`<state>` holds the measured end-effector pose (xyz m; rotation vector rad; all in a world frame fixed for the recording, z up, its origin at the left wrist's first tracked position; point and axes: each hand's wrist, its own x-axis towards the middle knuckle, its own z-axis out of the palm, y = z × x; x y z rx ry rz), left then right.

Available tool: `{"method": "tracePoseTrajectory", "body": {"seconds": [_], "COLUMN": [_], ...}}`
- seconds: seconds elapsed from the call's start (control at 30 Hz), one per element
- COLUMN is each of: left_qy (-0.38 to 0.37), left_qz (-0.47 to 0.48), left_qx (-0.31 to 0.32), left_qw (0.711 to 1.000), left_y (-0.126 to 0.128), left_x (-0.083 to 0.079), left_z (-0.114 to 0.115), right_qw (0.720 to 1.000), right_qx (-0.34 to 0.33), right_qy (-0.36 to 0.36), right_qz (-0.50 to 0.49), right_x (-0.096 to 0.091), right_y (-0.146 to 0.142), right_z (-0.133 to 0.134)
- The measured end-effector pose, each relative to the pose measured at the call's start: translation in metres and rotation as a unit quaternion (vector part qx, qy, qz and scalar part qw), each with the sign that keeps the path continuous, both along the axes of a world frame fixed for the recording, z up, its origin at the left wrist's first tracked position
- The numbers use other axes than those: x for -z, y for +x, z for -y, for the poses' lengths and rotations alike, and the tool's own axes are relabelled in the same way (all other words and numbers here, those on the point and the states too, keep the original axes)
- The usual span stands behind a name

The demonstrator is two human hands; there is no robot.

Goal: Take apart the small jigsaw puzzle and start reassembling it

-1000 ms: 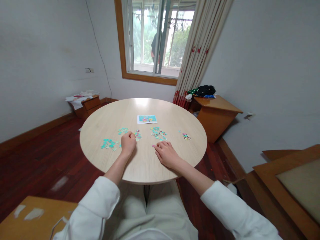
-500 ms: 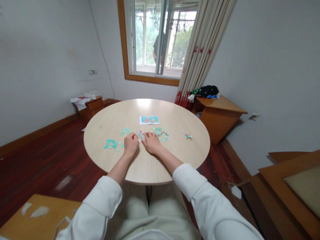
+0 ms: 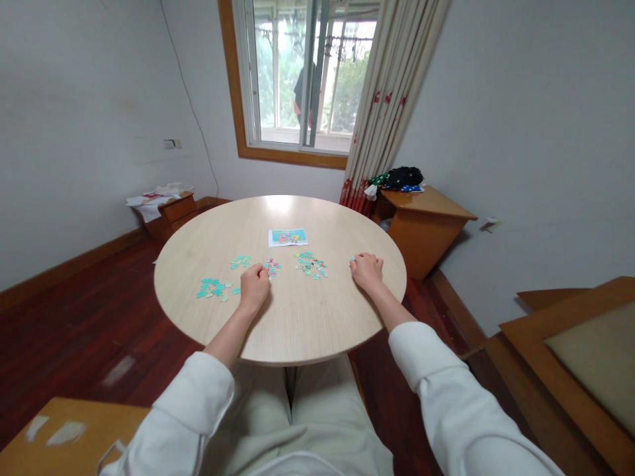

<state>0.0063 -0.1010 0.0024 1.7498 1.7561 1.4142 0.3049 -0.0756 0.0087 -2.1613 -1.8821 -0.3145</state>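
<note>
Loose puzzle pieces lie in small heaps on a round pale wooden table (image 3: 297,324): a turquoise heap (image 3: 212,289) at the left, a smaller turquoise one (image 3: 240,262), a pinkish one (image 3: 271,267) and a mixed one (image 3: 310,264). A small reference picture (image 3: 288,237) lies beyond them. My left hand (image 3: 254,287) rests curled in a loose fist beside the pinkish heap. My right hand (image 3: 367,271) lies at the right, fingers bent down over the small heap there; whether it holds a piece is hidden.
A wooden side cabinet (image 3: 424,225) with dark clothes on it stands at the right by the curtain (image 3: 387,99). A low drawer unit (image 3: 171,208) with papers sits by the left wall. Wooden furniture (image 3: 570,357) is at the far right, a desk corner (image 3: 54,436) at bottom left.
My right hand has moved from beside my left hand out to the small heap at the right. The left hand has stayed in place.
</note>
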Motion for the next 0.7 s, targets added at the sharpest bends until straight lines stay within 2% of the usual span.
{"method": "tracePoseTrajectory", "body": {"seconds": [0.1, 0.37, 0.57, 0.7], "left_qy": [0.002, -0.007, -0.001, 0.005], "left_qz": [0.002, 0.003, 0.011, 0.014], "left_qx": [0.002, -0.001, 0.002, 0.005], "left_qw": [1.000, 1.000, 1.000, 1.000], "left_y": [0.000, 0.001, 0.001, 0.001], "left_x": [0.000, -0.001, 0.000, 0.001], "left_z": [0.001, 0.002, 0.001, 0.001], "right_qw": [1.000, 0.995, 0.989, 0.991], "right_qx": [0.007, -0.087, -0.148, -0.128], "right_qy": [-0.019, 0.038, -0.004, -0.038], "right_qz": [-0.015, -0.006, -0.003, -0.002], "right_x": [0.006, 0.013, 0.013, 0.007], "right_y": [0.013, 0.007, -0.007, -0.027], "right_z": [-0.011, -0.007, 0.000, -0.007]}}
